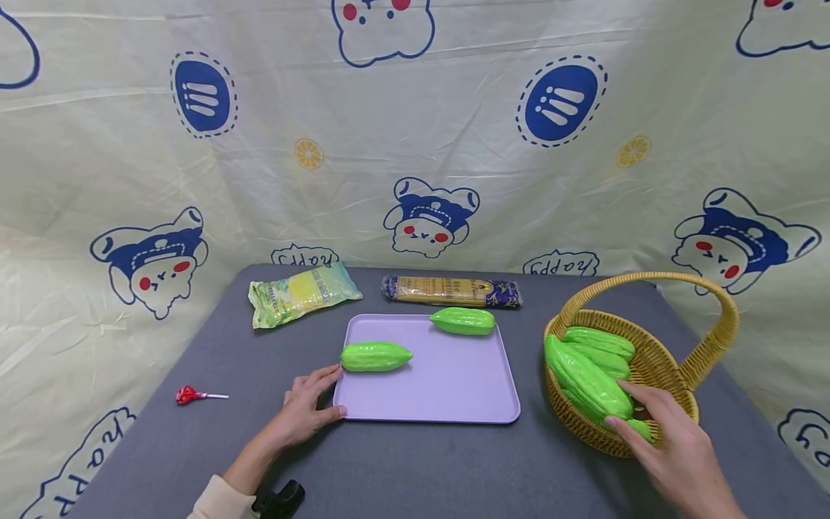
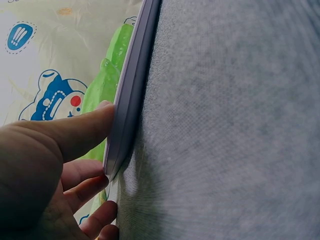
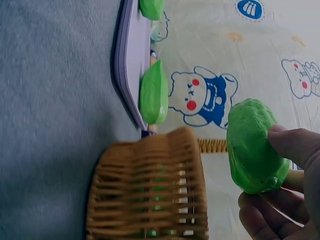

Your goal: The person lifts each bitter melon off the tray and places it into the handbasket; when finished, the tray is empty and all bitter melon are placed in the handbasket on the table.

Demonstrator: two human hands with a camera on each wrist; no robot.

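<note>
My right hand (image 1: 681, 440) holds a large green bitter melon (image 1: 586, 378) between thumb and fingers, over the woven basket (image 1: 558, 425). More bitter melons lie beneath it inside. The right wrist view shows the held bitter melon (image 3: 252, 145) above the basket's rim. My left hand (image 1: 305, 407) rests at the left edge of a lilac tray (image 1: 428, 396), thumb near its front corner. In the left wrist view, the thumb and fingers touch the tray's edge (image 2: 130, 100). On the tray, one bitter melon (image 1: 376, 357) lies at the left and another (image 1: 462, 321) at the back right.
Behind the tray lie a green-yellow packet (image 1: 301, 294) and a pack of noodles (image 1: 452, 291). A red lollipop (image 1: 188, 394) lies to the left on the grey tabletop (image 1: 415, 468). The basket's tall handle (image 1: 707, 360) arches over its right side. A printed curtain hangs behind.
</note>
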